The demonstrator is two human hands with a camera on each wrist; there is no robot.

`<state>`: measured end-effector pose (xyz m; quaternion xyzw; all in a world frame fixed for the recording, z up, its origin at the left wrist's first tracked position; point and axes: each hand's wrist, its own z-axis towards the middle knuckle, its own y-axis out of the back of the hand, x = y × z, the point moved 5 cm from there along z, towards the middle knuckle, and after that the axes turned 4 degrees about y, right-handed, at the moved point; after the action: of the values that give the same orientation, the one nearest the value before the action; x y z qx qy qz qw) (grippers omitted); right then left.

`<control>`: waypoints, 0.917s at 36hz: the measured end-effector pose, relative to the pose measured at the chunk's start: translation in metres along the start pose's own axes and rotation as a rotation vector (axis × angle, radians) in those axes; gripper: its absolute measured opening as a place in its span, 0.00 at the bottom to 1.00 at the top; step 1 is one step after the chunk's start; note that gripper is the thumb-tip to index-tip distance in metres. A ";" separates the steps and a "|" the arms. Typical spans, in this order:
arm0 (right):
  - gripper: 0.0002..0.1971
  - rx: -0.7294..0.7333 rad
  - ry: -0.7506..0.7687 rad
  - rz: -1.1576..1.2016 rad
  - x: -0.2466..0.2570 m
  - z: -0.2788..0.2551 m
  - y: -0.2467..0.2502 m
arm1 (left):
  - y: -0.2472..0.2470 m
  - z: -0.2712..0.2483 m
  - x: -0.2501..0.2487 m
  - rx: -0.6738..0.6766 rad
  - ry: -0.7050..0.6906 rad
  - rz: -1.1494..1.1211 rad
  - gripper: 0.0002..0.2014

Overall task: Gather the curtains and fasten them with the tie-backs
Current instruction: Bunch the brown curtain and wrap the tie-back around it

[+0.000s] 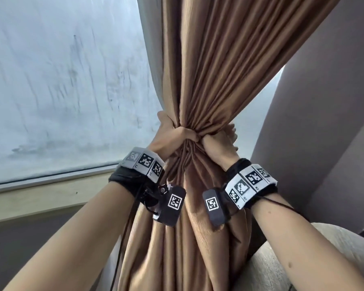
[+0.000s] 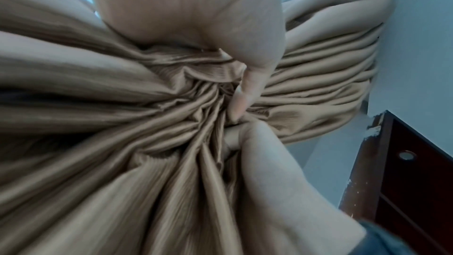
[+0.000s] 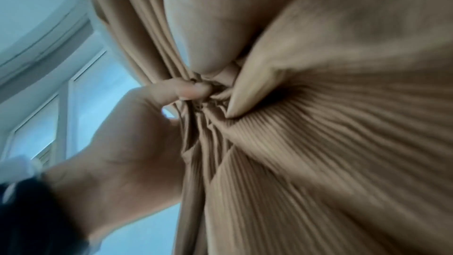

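A brown ribbed curtain [image 1: 200,66] hangs in front of the window and is bunched into a narrow waist [image 1: 189,141] at the middle of the head view. My left hand [image 1: 174,134] grips the waist from the left, its fingers curled round the folds. From the right, my right hand [image 1: 218,142] grips the same bunch, and the two hands touch. In the left wrist view a left fingertip [image 2: 241,102] digs into the folds [image 2: 147,94] beside the right hand [image 2: 259,154]. The right wrist view shows the left thumb [image 3: 191,90] pressed on the pinched cloth [image 3: 306,143]. No separate tie-back can be made out.
A frosted window pane [image 1: 61,87] and its pale sill [image 1: 42,194] lie to the left. A grey drape [image 1: 324,106] hangs at the right, with a light upholstered seat [image 1: 267,267] below it. Dark wooden furniture [image 2: 412,181] stands by the wall.
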<state>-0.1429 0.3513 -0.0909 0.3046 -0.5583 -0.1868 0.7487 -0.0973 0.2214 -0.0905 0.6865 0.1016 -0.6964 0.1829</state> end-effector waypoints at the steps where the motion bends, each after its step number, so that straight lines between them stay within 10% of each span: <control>1: 0.32 0.009 -0.002 -0.038 -0.003 -0.001 0.002 | 0.000 -0.001 0.000 0.002 0.000 -0.010 0.35; 28: 0.49 0.054 -0.014 -0.132 0.027 -0.025 0.004 | -0.005 0.009 -0.001 0.056 0.014 -0.056 0.34; 33: 0.35 0.261 -0.010 0.007 0.037 -0.017 0.001 | -0.007 0.003 -0.003 0.311 -0.023 -0.068 0.08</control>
<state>-0.1157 0.3335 -0.0665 0.3966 -0.5825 -0.1113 0.7007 -0.1027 0.2268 -0.0879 0.6948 0.0137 -0.7172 0.0519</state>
